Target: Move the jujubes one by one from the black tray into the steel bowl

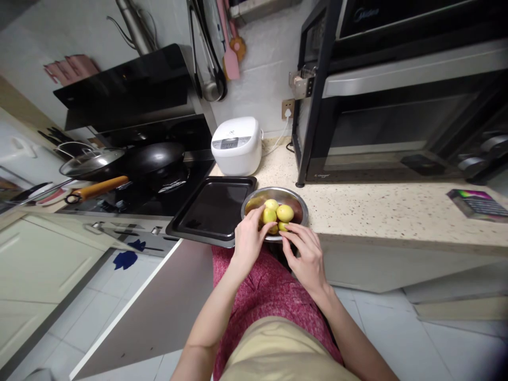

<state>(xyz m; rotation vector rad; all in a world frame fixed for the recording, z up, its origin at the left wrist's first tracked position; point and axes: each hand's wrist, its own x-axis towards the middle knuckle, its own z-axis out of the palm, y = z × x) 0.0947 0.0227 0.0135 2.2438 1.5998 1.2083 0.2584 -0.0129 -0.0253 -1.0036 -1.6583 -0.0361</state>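
Note:
Several yellow, lemon-like fruits (284, 213) lie piled in a shiny metal bowl (301, 205) at the counter's front edge. My left hand (249, 235) reaches over the bowl's left side, its thumb and fingers curled around one greenish-yellow fruit (269, 215). From the right, my right hand (307, 251) comes over the front rim with bent fingers drawn together. Its fingertips touch a small visible part of a lower fruit (283, 226); what they pinch, if anything, is hidden. Left of the bowl, right beside it, lies a black baking tray (214, 206).
A white rice cooker (237, 148) stands behind the tray. On the stove at left sit a black wok (154, 156) and a lidded pan with a wooden handle (99, 188). A large oven (381, 127) is at right, a small dark box (478, 205) farther right. Below, a cabinet door (146, 307) hangs open.

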